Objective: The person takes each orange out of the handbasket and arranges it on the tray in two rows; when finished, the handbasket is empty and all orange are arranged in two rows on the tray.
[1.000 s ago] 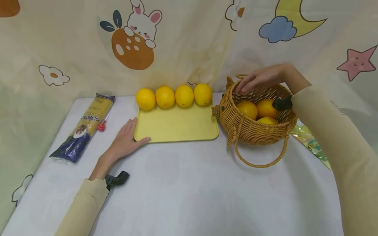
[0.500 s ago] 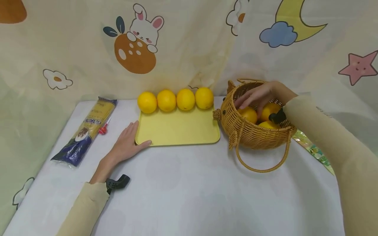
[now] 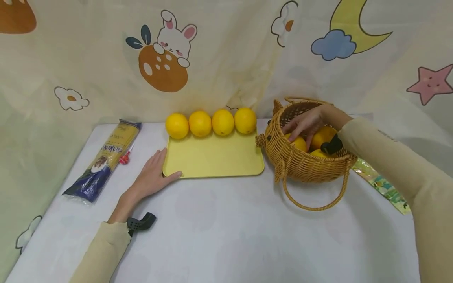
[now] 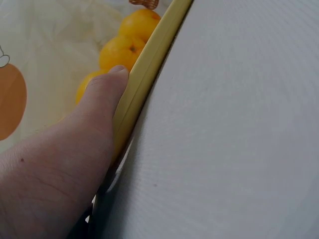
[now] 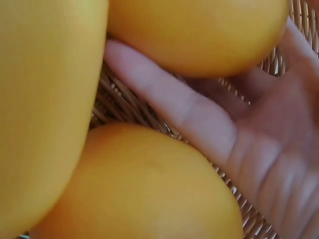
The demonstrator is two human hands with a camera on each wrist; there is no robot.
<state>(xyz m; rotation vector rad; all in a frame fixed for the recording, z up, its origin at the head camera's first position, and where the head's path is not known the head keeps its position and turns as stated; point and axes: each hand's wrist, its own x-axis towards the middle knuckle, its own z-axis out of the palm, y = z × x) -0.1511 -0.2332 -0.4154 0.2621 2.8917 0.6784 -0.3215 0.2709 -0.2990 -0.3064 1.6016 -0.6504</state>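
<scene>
Backdrop cloth (image 3: pixel 226 51), printed with a rabbit, a moon and a star, spans the twelve o'clock side, behind a white-covered tabletop (image 3: pixel 226 236). Clock positions are read from the head view.

Wicker basket (image 3: pixel 315 169), animal-shaped, at the tray's three o'clock; its snout points to nine o'clock, and one looped handle hangs down at six o'clock.

Yellow tray (image 3: pixel 214 157), rectangular, at centre.

Food packet (image 3: pixel 104 159), blue and gold, at the tray's nine o'clock, lying slanted with its gold end toward one o'clock.

Left hand (image 3: pixel 152 175), at the tray's eight o'clock corner, flat, with the thumb spread away from the straight fingers; the thumb lies along the near rim, as the left wrist view confirms.

Right hand (image 3: pixel 308 122), inside the basket, with fingers and thumb curved round the nearest fruit.

Green printed strip (image 3: pixel 380 184), at the basket's four o'clock, partly covered by a cream sleeve (image 3: pixel 393 157).

Row of four oranges (image 3: pixel 200 123), along the tray's twelve o'clock edge, side by side. Three further fruits are visible within the basket: the gripped orange (image 3: pixel 301 144) at nine o'clock, another (image 3: pixel 325 135) at two, a third (image 3: pixel 319 153) at five.

Red lollipop (image 3: pixel 124 158), just beside the packet at its three o'clock.
</scene>
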